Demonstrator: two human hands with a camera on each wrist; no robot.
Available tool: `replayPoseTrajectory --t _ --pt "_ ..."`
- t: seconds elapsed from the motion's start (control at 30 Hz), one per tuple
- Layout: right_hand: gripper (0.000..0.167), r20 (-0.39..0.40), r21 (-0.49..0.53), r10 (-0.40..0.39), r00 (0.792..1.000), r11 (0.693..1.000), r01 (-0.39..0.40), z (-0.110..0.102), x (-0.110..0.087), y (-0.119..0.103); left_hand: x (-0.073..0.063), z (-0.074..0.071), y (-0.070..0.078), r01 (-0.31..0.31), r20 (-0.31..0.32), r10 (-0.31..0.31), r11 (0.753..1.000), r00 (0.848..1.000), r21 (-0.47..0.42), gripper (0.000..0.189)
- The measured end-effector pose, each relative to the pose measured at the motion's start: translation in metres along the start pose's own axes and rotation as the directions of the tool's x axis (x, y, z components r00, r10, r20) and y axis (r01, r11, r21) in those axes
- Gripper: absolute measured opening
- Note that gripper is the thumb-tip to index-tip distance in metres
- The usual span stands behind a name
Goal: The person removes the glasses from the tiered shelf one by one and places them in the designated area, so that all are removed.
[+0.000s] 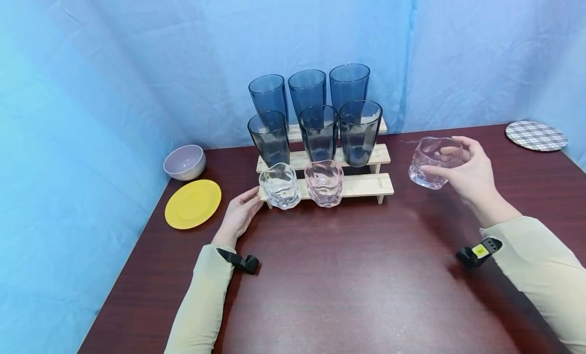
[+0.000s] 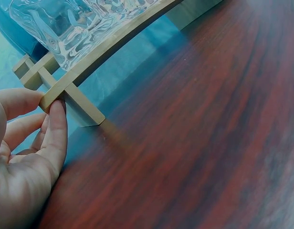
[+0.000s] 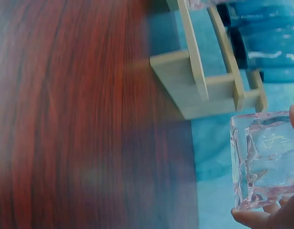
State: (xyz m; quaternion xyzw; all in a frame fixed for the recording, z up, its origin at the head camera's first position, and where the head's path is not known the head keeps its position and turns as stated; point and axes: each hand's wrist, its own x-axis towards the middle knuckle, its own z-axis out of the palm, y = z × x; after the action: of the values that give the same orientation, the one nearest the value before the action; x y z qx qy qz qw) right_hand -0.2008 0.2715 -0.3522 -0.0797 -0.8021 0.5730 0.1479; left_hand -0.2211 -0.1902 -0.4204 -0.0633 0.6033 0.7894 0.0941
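My right hand (image 1: 473,173) holds a pinkish clear glass tumbler (image 1: 432,163) up over the table, to the right of a tiered wooden rack (image 1: 366,185). In the right wrist view the fingers grip the tumbler (image 3: 268,162) from either side. At the rack's left end, my left hand (image 1: 240,214) pinches the corner of the lowest tier (image 2: 54,95) between thumb and finger. On that tier stand a clear tumbler (image 1: 280,186) and a pink-rimmed tumbler (image 1: 324,183); its right end is bare. Tall grey glasses (image 1: 360,135) line the middle tier, tall blue ones (image 1: 350,82) the top.
A lilac bowl (image 1: 185,162) and a yellow plate (image 1: 193,204) lie on the dark red table (image 1: 339,283) at left. Toward the far right corner is a round checked mat (image 1: 536,136). Blue cloth (image 1: 183,54) hangs behind and along the sides.
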Motion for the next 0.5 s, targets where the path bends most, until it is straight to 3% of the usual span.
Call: replayPoseTrajectory --t 0.3,0.5 --pt "0.092 -0.031 -0.104 0.107 0.994 0.988 -0.110 -0.022 0.012 0.011 0.001 -0.001 0.000 -0.001 0.006 0.001 1.000 1.000 0.019 0.048" --pt "0.097 -0.053 -0.100 0.166 0.985 0.980 -0.171 -0.032 0.025 0.025 0.001 -0.002 -0.001 0.014 0.011 -0.014 1.000 1.000 0.008 0.049"
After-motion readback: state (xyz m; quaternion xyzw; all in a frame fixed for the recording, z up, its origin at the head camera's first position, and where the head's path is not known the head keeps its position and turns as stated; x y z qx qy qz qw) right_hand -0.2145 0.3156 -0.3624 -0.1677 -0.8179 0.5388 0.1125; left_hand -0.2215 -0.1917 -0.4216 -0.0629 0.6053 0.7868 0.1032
